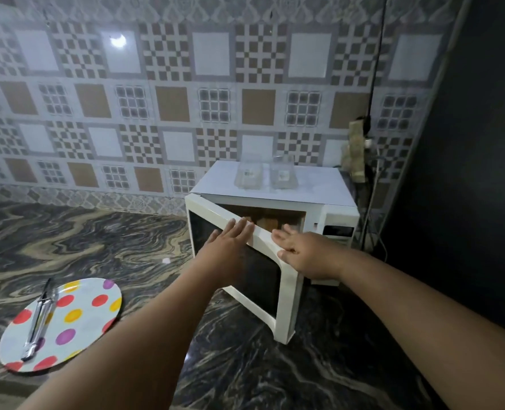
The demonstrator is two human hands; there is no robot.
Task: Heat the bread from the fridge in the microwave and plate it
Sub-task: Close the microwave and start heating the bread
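The dark swirl-veined stone table [82, 232] looks polished and glossy. At nine o'clock from the smooth white microwave [275, 184], the round polka-dot plate [97, 315] carries shiny metal tongs [39, 321]. The patterned wall tiles [168, 102] gleam.

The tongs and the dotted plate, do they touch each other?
Touching. The head view shows the tongs lying flat across the dotted plate, which carries them; no gap is visible between the two.
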